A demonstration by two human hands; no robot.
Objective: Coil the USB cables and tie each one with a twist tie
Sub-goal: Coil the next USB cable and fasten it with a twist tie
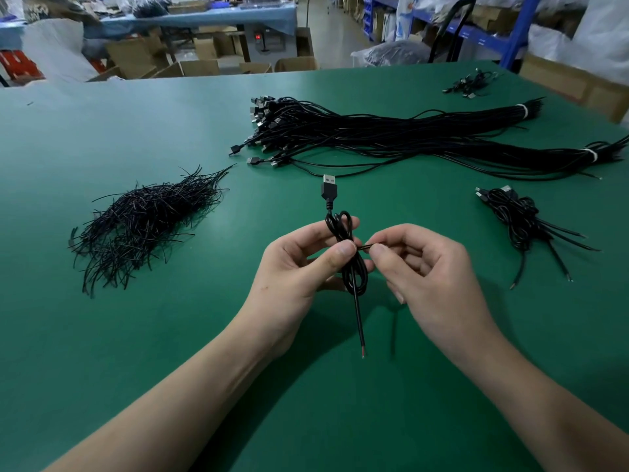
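Black coiled cable (341, 231) mid-air, dead centre over bench (204, 335), my left fingers (335, 253) pinching its waist. Over at 3 o'clock of coil, right fingers (391, 253) grip twist tie (364, 247) end. Risk: loosen pinch, loops spring apart; tie slips out before twisting; tail dangling at 6 o'clock snags.

black cable (347, 247), green table (170, 335), blue shelving (510, 39)

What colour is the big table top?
The table is dark green, clearest in the head view.
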